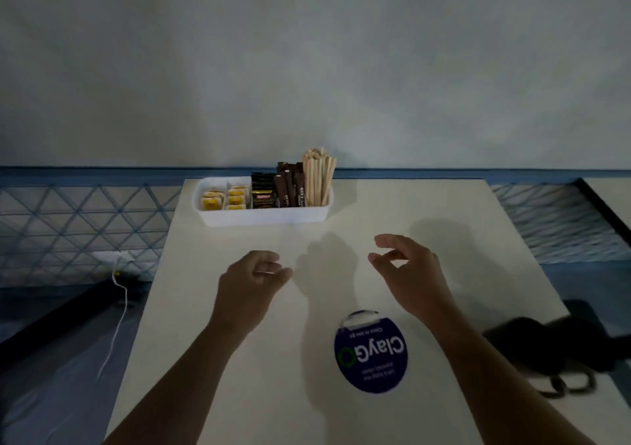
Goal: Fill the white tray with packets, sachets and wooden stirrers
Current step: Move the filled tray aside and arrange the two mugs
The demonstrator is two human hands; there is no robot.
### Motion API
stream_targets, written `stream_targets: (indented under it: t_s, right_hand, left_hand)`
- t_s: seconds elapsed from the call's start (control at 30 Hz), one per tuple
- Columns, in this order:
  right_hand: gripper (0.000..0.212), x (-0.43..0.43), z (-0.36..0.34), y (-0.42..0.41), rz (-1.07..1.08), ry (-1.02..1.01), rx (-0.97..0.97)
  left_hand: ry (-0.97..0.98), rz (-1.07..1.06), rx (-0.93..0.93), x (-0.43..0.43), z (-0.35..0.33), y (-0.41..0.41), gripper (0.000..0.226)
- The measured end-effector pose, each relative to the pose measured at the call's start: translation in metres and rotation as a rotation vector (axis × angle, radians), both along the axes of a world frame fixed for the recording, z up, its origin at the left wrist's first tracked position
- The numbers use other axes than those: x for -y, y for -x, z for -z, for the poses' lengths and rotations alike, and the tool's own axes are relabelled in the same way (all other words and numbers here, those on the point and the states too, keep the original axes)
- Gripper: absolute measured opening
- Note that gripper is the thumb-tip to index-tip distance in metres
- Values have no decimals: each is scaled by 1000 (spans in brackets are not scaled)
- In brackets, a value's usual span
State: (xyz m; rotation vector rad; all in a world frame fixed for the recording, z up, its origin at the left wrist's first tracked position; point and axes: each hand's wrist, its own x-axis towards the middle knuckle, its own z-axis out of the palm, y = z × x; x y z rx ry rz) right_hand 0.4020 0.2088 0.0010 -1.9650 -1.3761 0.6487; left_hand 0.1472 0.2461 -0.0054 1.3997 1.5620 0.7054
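Note:
A long white tray (263, 217) stands at the far edge of the table. Its left compartments hold yellow-and-white sachets (223, 198). In the middle are black packets (263, 192) and upright brown stick sachets (291, 185). A bundle of wooden stirrers (319, 176) stands upright at the tray's right end. My left hand (252, 280) hovers over the table in front of the tray, fingers loosely curled and holding nothing. My right hand (408, 268) hovers to the right of it, fingers apart and also without anything in them.
The pale table (444, 239) carries a round blue sticker (372, 352) near me. A dark object with loops (560, 352) lies at the right edge. A white cable (119, 294) hangs to the left, beyond the table's edge. A blue lattice rail (85, 219) runs behind.

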Motion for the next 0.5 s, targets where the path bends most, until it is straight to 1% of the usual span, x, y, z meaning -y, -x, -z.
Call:
stream_targets:
  t_s: [0.23, 0.33, 0.5]
  right_hand:
    - [21, 96, -7, -34, 71, -77, 69]
    - [16, 140, -11, -52, 155, -128, 69]
    - [9, 201, -10, -85, 292, -100, 82]
  left_hand:
    - [2, 302, 38, 67, 1, -86, 24]
    - [27, 420, 37, 95, 4, -124, 23]
    - [24, 603, 74, 137, 6, -179, 24]
